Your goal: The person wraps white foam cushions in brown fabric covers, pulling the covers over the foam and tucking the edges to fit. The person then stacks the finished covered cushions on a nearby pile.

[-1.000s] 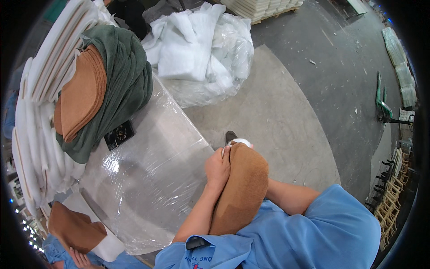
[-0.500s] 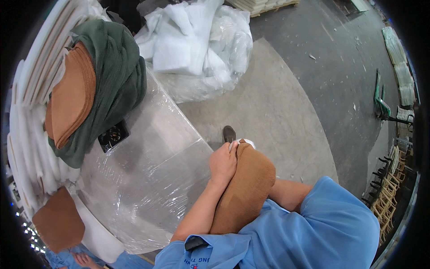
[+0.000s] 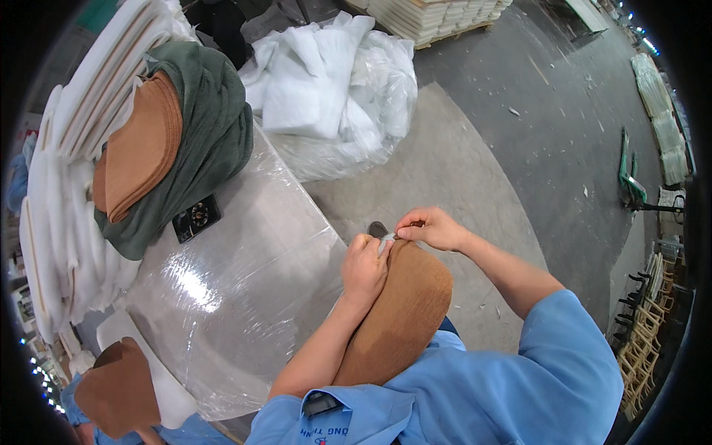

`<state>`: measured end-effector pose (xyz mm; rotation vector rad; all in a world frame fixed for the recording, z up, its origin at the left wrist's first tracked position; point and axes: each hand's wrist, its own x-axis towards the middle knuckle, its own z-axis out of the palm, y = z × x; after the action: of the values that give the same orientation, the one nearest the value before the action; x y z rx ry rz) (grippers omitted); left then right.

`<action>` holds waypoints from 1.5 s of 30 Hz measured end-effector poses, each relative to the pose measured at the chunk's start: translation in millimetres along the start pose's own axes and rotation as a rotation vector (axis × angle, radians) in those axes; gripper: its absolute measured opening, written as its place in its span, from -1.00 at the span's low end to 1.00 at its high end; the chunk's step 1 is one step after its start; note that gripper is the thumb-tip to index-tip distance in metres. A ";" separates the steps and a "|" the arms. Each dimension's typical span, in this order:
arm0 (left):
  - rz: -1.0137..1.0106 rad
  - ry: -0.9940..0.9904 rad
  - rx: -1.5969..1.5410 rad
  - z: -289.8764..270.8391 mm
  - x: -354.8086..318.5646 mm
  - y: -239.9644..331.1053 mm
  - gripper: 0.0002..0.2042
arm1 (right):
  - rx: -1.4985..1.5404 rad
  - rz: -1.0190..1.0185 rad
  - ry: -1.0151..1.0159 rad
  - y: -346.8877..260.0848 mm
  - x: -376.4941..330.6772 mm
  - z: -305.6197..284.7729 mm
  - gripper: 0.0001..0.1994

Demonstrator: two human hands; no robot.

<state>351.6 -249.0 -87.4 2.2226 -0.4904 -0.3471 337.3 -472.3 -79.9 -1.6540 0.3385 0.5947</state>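
Note:
A brown fabric cushion cover [image 3: 404, 311] lies slantwise across my front, its lower end against my blue shirt. White material [image 3: 386, 240] shows at its far end. My left hand [image 3: 363, 271] is closed on the far left edge of the cover, the forearm lying along its side. From the right, my right hand [image 3: 432, 228] reaches over to the same end, thumb and fingertips pinched together at the edge beside the white material. What exactly lies between those fingertips is too small to tell.
A plastic-wrapped table [image 3: 245, 297] stands at my left. On it are brown fabric pieces [image 3: 144, 148], dark green cloth [image 3: 211, 111], white padding [image 3: 67, 215] and a black phone-like object [image 3: 197, 217]. Beyond sits a bag of white wadding [image 3: 334, 96]. A co-worker holds brown fabric [image 3: 119, 389] at lower left.
My right hand has come up from behind the cover to its far end and now pinches there. My left hand keeps its hold. At lower left the co-worker's brown piece has shifted and folded.

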 end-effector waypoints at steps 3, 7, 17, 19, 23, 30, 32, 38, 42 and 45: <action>0.012 0.016 -0.010 3.8 -2.5 0.1 -0.70 | -0.060 -0.011 -0.100 -1.9 3.2 -3.5 -0.82; -0.015 0.010 0.013 6.1 -6.9 1.9 -0.68 | -0.200 -0.092 -0.011 -0.7 -2.4 4.6 -0.82; -0.055 -0.028 -0.093 22.6 -19.3 10.3 -0.66 | -0.002 0.136 -0.261 5.3 -8.0 -14.5 -0.81; -0.009 -0.006 -0.094 26.3 -19.5 8.5 -0.65 | -0.015 0.085 -0.227 17.3 -8.2 -16.8 -0.80; -0.078 -0.159 0.010 31.3 -15.3 5.0 -0.64 | -0.078 -0.035 -0.043 39.5 -8.1 -6.7 -0.80; -0.070 -0.007 -0.050 45.4 -14.1 5.9 -0.63 | 0.112 0.213 0.037 53.8 7.3 5.7 -0.79; -0.113 -0.001 -0.059 49.2 -12.0 1.7 -0.63 | 0.145 0.279 0.019 56.3 19.1 7.6 -0.78; -0.267 -0.061 0.021 49.9 -0.7 -7.0 -0.61 | 0.449 0.455 -0.176 89.7 56.0 15.3 -0.75; -0.449 -0.192 0.082 53.8 13.0 -7.1 -0.56 | 0.498 0.585 -0.272 100.6 66.1 16.4 -0.77; -0.512 -0.235 0.122 50.9 17.2 -1.7 -0.54 | 0.629 0.611 -0.339 131.3 73.5 30.2 -0.82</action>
<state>346.8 -289.7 -122.3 2.4205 -0.0519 -0.8723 321.5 -457.4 -231.8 -0.8112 0.7060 1.0778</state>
